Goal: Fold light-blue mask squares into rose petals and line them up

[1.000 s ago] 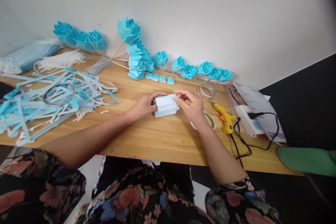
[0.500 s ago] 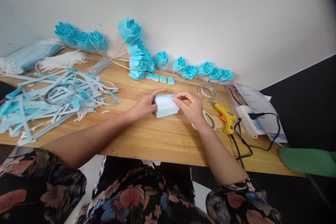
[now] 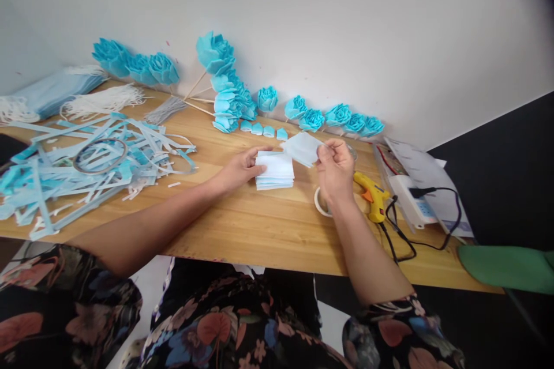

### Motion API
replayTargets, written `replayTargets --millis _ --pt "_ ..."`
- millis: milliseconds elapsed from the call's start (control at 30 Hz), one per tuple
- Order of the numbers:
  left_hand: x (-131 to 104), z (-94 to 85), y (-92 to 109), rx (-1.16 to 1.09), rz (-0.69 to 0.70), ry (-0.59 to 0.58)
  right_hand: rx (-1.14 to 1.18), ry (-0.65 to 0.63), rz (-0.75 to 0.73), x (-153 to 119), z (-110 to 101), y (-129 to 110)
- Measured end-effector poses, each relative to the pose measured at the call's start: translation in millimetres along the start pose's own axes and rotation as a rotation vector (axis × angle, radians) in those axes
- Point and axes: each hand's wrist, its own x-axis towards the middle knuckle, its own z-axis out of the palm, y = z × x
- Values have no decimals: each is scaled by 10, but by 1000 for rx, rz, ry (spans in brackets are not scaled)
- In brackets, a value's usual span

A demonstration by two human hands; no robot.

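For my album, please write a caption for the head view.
Right hand lifts a pale sheet beside the stack.

soft, diffuse light falls across the wooden table below the fingers, leaving faint shadows, its source out of view. the pale sheet between them looks slightly soft; the bright wall beyond fades into a dark, blurred corner, upper right.

Here's a pale grey-white wall rising straight behind my wooden bench, small reddish marks dotted on it. The light falls soft and even. Over to the right, a black panel meets the wall along a slanting edge, and below the bench I see pale floor between dark areas.
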Motion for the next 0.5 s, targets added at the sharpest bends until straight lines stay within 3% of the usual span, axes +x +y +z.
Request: replayTargets --millis 100,233,300,500 --pt "6 -8 -2 45 -5 26 61 -228 132 -16 -44 -44" --pt "25 -12 -19 87 -3 38 -46 -551 219 -114 -16 -81" --pt "35 -8 -33 66 4 39 -145 -563 164 -152 31 -68" --pt "33 5 -49 44 41 5 -327 -379 -70 -154 94 5"
